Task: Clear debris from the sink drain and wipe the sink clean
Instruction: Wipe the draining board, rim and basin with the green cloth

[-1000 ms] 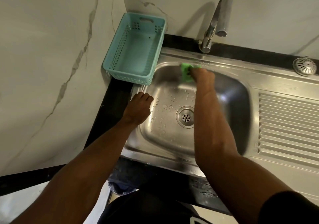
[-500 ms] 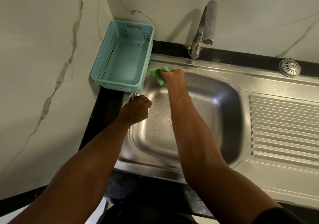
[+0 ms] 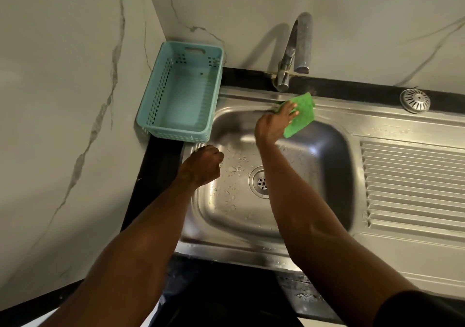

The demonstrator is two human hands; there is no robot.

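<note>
A stainless steel sink (image 3: 324, 135) with a wet basin fills the middle. Its round drain (image 3: 259, 182) shows small holes and is partly hidden by my right forearm. My right hand (image 3: 275, 122) presses a green scouring pad (image 3: 300, 116) against the back rim of the basin, just below the tap. My left hand (image 3: 201, 166) rests curled on the sink's left rim with nothing in it. Water drops lie on the basin floor near the drain.
A chrome tap (image 3: 294, 52) rises behind the basin. A teal plastic basket (image 3: 151, 115) stands on the black counter at the back left corner. A metal drain strainer (image 3: 414, 100) lies on the counter's back right. The ribbed drainboard (image 3: 412, 185) lies to the right.
My right hand has swept the green pad from the back left corner of the basin to the right along the back rim, below the tap. The left hand stayed on the rim.
</note>
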